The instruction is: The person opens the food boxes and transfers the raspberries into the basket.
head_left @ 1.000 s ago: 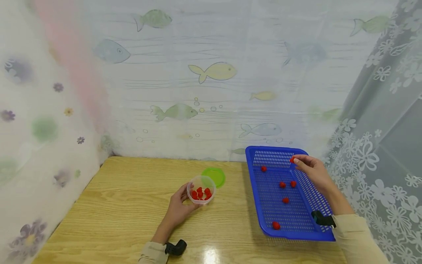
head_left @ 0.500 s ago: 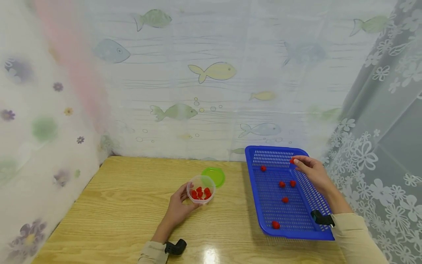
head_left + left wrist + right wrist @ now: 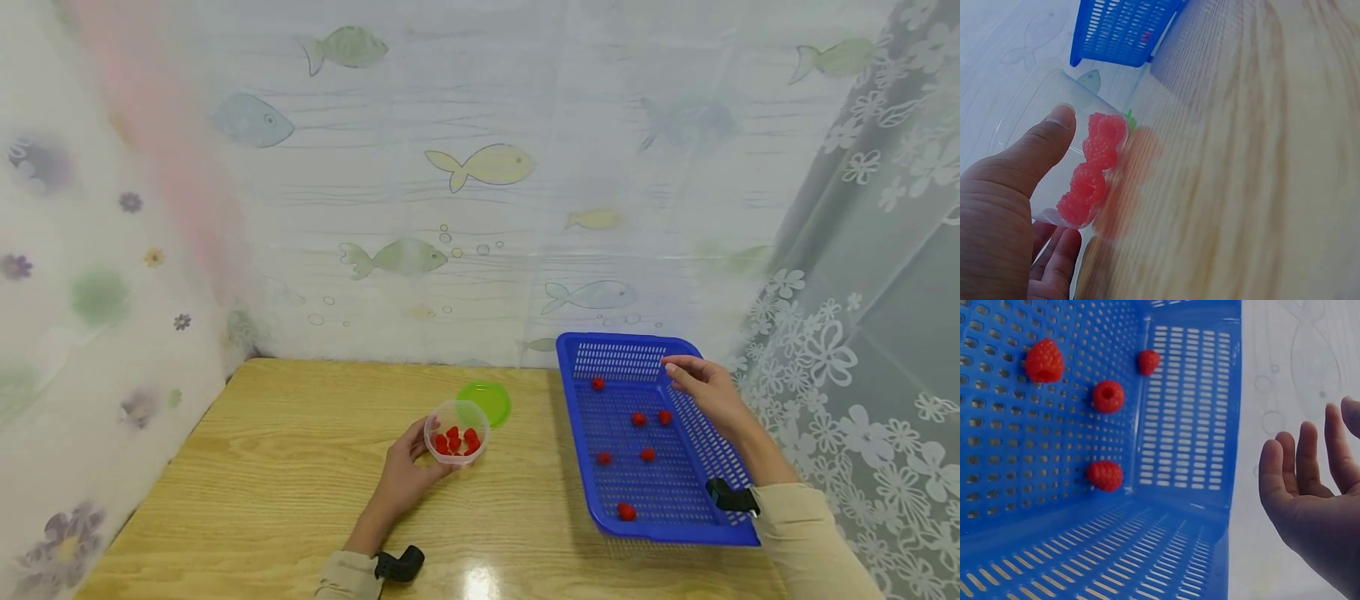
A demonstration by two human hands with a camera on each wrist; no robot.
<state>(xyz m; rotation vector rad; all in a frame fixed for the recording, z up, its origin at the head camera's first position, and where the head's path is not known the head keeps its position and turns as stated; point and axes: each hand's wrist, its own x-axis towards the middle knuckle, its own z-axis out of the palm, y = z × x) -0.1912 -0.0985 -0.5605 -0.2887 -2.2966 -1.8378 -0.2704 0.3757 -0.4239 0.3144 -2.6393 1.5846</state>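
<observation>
My left hand (image 3: 410,473) grips a small clear plastic tub (image 3: 457,408) from its left side, thumb at the near side in the head view. Several red raspberries (image 3: 1091,181) lie at the bottom of the tub. Over the far right part of the blue basket (image 3: 588,492) hovers my right hand (image 3: 712,398), its fingers slightly bent and parted, with nothing seen between them in the right wrist view. Spread across the basket floor are several raspberries (image 3: 648,455), one raspberry (image 3: 604,458) near the left wall.
A round green lid (image 3: 491,403) lies on the wooden table (image 3: 300,450), just behind the tub. The basket's slotted walls rise at the table's right side. A curtain with printed fish (image 3: 480,275) hangs right behind the table's back edge.
The raspberry that my right hand held has dropped into the basket and lies near its left wall. My right fingers have parted. The left hand and tub stay in place.
</observation>
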